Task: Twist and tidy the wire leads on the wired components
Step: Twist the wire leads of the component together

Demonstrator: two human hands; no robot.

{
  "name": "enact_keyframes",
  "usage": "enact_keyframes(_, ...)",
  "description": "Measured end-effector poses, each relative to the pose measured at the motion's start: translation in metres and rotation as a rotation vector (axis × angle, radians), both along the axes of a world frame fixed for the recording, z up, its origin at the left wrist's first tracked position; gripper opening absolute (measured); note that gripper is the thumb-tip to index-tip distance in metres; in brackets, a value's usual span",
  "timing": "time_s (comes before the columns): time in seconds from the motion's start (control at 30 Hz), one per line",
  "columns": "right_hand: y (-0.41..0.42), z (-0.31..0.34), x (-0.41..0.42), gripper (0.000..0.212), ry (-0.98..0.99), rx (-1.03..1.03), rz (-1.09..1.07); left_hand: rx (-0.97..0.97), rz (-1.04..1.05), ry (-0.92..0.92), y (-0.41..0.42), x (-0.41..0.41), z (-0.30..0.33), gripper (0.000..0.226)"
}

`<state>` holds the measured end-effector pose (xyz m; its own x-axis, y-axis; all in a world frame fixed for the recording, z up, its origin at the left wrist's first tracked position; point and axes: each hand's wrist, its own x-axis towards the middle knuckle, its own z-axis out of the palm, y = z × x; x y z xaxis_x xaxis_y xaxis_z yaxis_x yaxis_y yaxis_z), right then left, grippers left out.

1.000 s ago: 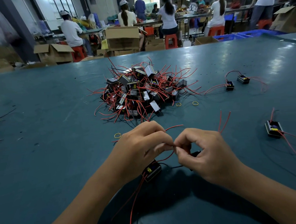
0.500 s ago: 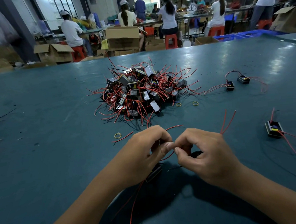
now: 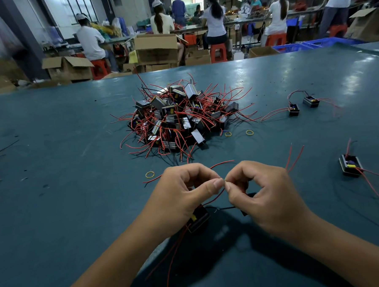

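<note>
Wire leads pinched between both hands above the tabletop (image 3: 55,194).
Left hand (image 3: 184,194) and right hand (image 3: 261,196): fingers clamped on one red lead (image 3: 215,196), thumbs nearly touching, presumably for twisting; black component (image 3: 198,222) kept under the left palm; unsorted pile (image 3: 183,119) beyond; single component (image 3: 350,165) set aside at right.

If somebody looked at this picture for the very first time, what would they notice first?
Probably the big tangled pile of little black boxes with red wires in the middle of the teal table. Next, right up close, the left hand and right hand meet fingertip to fingertip, pinching thin wire ends between them, with one black component tucked under the left hand. Far behind, people sit working on red stools.
</note>
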<state>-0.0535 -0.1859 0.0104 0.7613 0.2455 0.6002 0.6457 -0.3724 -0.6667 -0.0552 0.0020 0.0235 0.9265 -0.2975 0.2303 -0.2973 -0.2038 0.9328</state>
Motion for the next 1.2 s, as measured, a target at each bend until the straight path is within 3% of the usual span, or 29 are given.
enact_keyframes(0.13, -0.001, 0.000, 0.000, 0.013, -0.042, -0.035, -0.002, 0.149, 0.019, -0.118, -0.001, -0.002, -0.001, 0.011)
enact_keyframes(0.27, -0.001, 0.000, 0.001, 0.012, -0.056, -0.052, -0.010, 0.487, 0.111, -0.489, -0.005, -0.005, 0.001, 0.017)
enact_keyframes(0.43, -0.001, 0.000, 0.000, 0.010, -0.068, -0.063, -0.001, 0.503, 0.113, -0.592, -0.005, -0.005, 0.003, 0.024)
enact_keyframes(0.63, 0.000, -0.001, -0.001, 0.009, -0.102, -0.082, 0.004, 0.407, 0.114, -0.443, -0.007, -0.006, 0.000, 0.015)
enact_keyframes(0.87, 0.000, 0.000, -0.001, 0.015, -0.194, -0.145, -0.018, 0.095, 0.021, -0.039, -0.013, -0.008, 0.001, 0.022)
enact_keyframes(1.03, 0.000, 0.000, 0.000, 0.017, -0.333, -0.244, -0.061, -0.185, -0.031, 0.354, -0.014, -0.011, 0.005, 0.036)
enact_keyframes(1.13, -0.001, -0.002, 0.002, 0.017, -0.363, -0.267, -0.062, -0.215, -0.076, 0.422, -0.014, -0.011, 0.006, 0.042)
enact_keyframes(1.2, 0.000, -0.002, 0.002, 0.017, -0.353, -0.258, -0.054, -0.165, -0.066, 0.375, -0.013, -0.010, 0.007, 0.041)
